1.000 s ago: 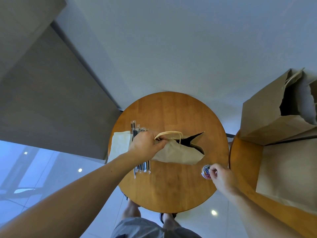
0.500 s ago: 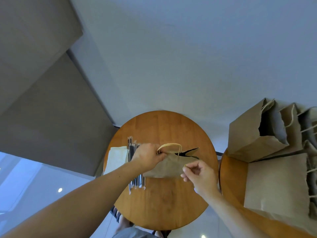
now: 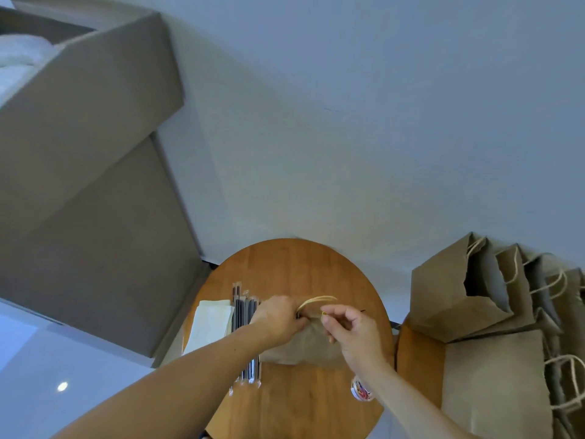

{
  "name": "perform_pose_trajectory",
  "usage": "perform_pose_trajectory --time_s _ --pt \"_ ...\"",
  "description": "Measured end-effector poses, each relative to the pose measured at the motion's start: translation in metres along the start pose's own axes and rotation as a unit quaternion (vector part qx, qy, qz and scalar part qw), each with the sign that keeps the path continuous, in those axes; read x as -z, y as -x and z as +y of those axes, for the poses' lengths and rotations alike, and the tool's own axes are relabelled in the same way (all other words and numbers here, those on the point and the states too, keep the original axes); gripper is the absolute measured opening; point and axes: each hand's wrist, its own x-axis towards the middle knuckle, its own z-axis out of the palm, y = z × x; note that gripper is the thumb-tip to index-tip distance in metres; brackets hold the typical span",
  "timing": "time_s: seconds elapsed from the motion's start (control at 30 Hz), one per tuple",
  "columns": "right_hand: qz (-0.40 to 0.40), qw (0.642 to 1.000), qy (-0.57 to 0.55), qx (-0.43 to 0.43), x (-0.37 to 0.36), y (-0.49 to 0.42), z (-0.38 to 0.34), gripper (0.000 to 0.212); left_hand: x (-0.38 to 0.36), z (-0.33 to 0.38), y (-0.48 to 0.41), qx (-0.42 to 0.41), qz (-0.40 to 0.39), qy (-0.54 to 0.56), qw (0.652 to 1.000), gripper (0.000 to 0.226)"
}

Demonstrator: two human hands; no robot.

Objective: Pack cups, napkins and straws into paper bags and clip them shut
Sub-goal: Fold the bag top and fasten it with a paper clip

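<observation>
Brown paper bag (image 3: pixel 304 346), lying flat at ctr of round wooden table (image 3: pixel 300 267), lower-mid frame, twine handle (image 3: pixel 316 301) at its top edge; L hand (image 3: pixel 278 318) clenched on bag's top edge just below handle, R hand (image 3: pixel 351 327) w/ thumb & forefinger pinching a yellow item (image 3: pixel 323 313) (too small to ID) at same edge. Left of bag: wrapped straws (image 3: pixel 245 312), partly under L wrist, then napkins (image 3: pixel 210 324) at table's left rim; small round tub (image 3: pixel 361 389) w/ coloured contents at lower right, beside R forearm. Right edge of frame: 2nd table (image 3: pixel 418 353) w/ upright open paper bags (image 3: pixel 449 293) & one flat bag (image 3: pixel 493 381).
</observation>
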Motion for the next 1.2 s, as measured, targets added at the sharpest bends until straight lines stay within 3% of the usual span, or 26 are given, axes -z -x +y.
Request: perform_pose_trajectory --time_s 0.07,0.23,0.37,0.47,0.57,0.63,0.97,1.2 --pt "-0.006 0.992 0.114 0.046 -0.001 -0.002 0.001 0.02 0.0 0.0 -0.001 -0.012 0.003 0.0 1.0 0.005" --pt "-0.011 0.934 0.327 0.141 -0.004 -0.009 -0.001 0.017 0.0 0.003 -0.003 -0.007 -0.001 0.0 1.0 0.011" --pt "-0.071 0.828 0.521 0.196 -0.005 -0.025 -0.003 0.019 0.001 0.004 -0.004 -0.006 -0.006 0.001 1.0 0.02" --pt "-0.109 0.796 0.562 0.196 -0.004 -0.036 -0.003 0.021 0.003 0.006 -0.004 -0.011 -0.011 -0.012 1.0 0.023" --pt "-0.142 0.805 0.531 0.223 -0.004 -0.043 -0.004 0.024 0.004 0.007 -0.005 -0.014 -0.009 -0.017 1.0 0.023" --pt "-0.127 0.828 0.495 0.231 -0.004 -0.044 -0.004 0.024 0.004 0.007 -0.005 -0.021 -0.005 -0.017 1.0 0.013" --pt "-0.091 0.91 0.353 0.199 0.002 -0.036 -0.004 0.008 0.0 0.005 -0.009 -0.007 -0.008 -0.001 1.0 0.017" --pt "-0.088 0.907 0.359 0.201 0.006 -0.039 0.001 0.01 -0.003 0.003 -0.008 -0.004 0.007 0.001 1.0 0.018"
